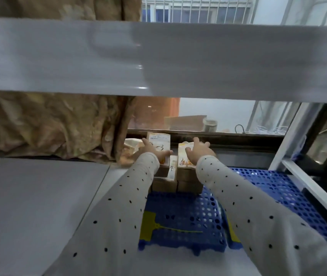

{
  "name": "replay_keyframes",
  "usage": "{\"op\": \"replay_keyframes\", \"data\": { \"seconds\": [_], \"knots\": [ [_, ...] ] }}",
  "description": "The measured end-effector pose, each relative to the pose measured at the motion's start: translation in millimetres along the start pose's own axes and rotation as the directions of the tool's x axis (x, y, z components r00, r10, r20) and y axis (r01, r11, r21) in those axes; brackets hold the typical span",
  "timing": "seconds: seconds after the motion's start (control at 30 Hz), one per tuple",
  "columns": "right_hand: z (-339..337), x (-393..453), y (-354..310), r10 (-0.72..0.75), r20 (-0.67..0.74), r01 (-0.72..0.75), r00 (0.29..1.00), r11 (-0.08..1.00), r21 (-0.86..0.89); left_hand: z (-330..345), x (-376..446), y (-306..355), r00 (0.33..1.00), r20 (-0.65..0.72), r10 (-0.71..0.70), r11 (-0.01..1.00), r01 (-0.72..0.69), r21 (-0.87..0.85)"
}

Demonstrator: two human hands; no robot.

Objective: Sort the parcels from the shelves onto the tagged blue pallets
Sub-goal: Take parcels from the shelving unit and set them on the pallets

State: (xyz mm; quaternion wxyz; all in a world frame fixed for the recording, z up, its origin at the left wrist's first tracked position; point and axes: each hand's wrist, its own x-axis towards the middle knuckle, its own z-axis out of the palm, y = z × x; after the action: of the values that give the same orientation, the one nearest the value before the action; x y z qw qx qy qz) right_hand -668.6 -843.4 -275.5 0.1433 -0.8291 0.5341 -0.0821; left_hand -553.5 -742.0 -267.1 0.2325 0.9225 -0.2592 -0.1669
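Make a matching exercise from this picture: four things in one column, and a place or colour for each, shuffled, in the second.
Things:
1. left hand
2. right hand
3. pallet
4. yellow tag

Places or colours:
A. blue, full of holes, under the stacked parcels
B. on the parcel marked "3"
C. on the pallet's near left corner
D. on the top parcel of the right-hand stack

Pairs: 1-B, 2-D, 3-A, 4-C
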Motion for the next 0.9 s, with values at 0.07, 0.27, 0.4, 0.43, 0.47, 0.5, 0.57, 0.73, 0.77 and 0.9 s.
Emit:
{"op": "replay_keyframes", "data": {
  "seconds": [0.07,0.27,0.4,0.43,0.47,0.5,0.57,0.73,0.77,0.9],
  "knots": [
    [1,1,1,0.022,0.023,-0.022,0.999,1.000,0.004,4,-2,3,0.999,0.027,-0.018,1.000,0.018,0.006],
    [5,1,3,0.053,0.164,-0.070,0.985,0.993,0.100,22,9,9,0.996,0.089,-0.006,0.999,0.009,-0.033],
    [8,-1,2,0.072,0.181,-0.095,0.981,0.988,0.121,28,11,10,0.996,0.087,0.018,1.000,-0.019,0.020],
    [8,-2,1,0.073,0.181,-0.096,0.981,0.988,0.118,28,11,10,0.996,0.083,0.029,0.999,-0.031,0.022],
    [8,-3,0,0.073,0.179,-0.095,0.981,0.989,0.116,29,12,9,0.996,0.086,0.037,0.999,-0.037,0.007],
    [8,-5,-1,0.072,0.179,-0.093,0.981,0.989,0.116,31,15,8,0.995,0.094,0.040,0.999,-0.038,-0.021],
    [7,-6,-1,0.079,0.183,-0.102,0.980,0.988,0.118,31,16,7,0.990,0.122,0.071,0.996,-0.064,-0.059],
    [-9,-8,2,0.111,0.095,-0.114,0.989,0.993,0.021,15,11,3,0.993,0.019,0.114,0.992,-0.115,0.051],
    [-15,-8,3,0.099,0.062,-0.099,0.993,0.995,-0.006,9,10,3,0.993,0.010,0.120,0.988,-0.120,0.092],
    [-44,-6,2,0.001,-0.085,-0.007,0.996,0.997,-0.071,-28,1,9,0.949,-0.040,0.312,0.866,-0.266,0.424]
  ]
}}
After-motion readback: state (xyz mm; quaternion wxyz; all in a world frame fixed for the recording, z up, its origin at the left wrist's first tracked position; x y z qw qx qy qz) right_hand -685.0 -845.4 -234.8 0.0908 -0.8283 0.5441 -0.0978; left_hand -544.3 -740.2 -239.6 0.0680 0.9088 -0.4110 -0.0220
